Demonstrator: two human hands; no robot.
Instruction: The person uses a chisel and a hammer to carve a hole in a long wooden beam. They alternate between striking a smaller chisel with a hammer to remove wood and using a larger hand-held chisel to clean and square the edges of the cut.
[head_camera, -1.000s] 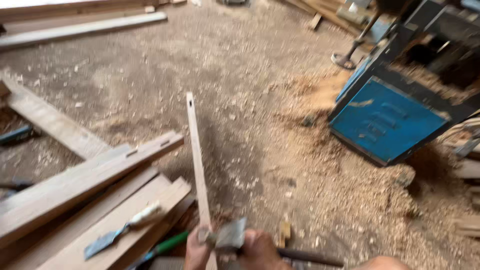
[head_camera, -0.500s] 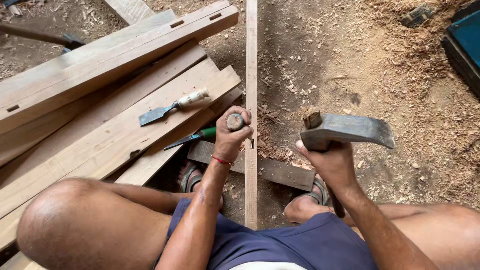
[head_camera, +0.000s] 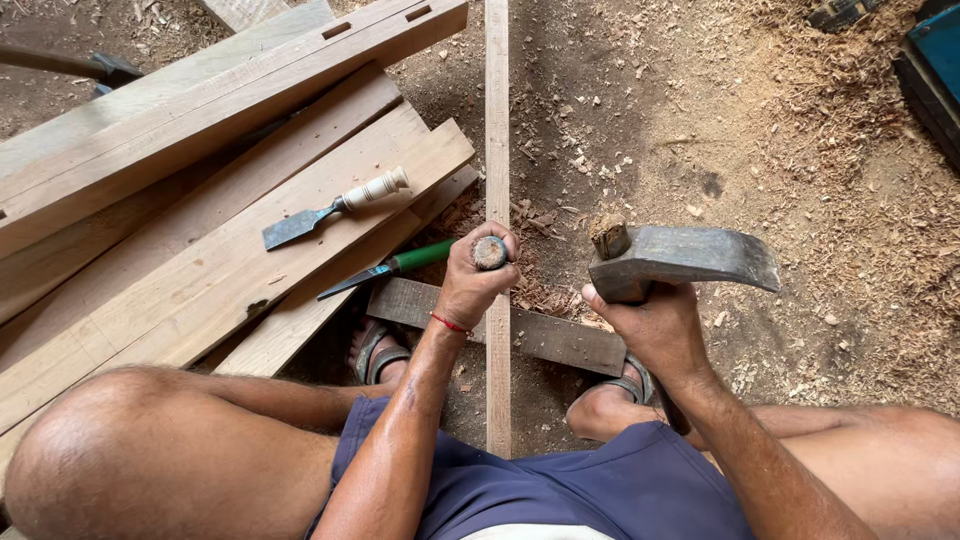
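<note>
My left hand (head_camera: 474, 278) is closed around a chisel whose worn round handle end (head_camera: 490, 252) sticks up, set against a long narrow wooden strip (head_camera: 497, 140) that runs away from me. My right hand (head_camera: 648, 325) grips an axe-like hammer just below its grey metal head (head_camera: 680, 260), held level beside the strip, right of the chisel. The strip rests across a dark short board (head_camera: 560, 340) that lies under my sandalled feet (head_camera: 378, 345).
Wide planks (head_camera: 200, 270) are stacked at the left; on them lie a chisel with a pale handle (head_camera: 335, 208) and one with a green handle (head_camera: 395, 266). Wood shavings (head_camera: 820, 180) cover the dirt floor. A blue object's edge (head_camera: 935, 50) shows top right.
A second ago the view pointed out across the floor; it has swung down onto my lap and hands. Over the last half second the hands and tools have barely shifted.
</note>
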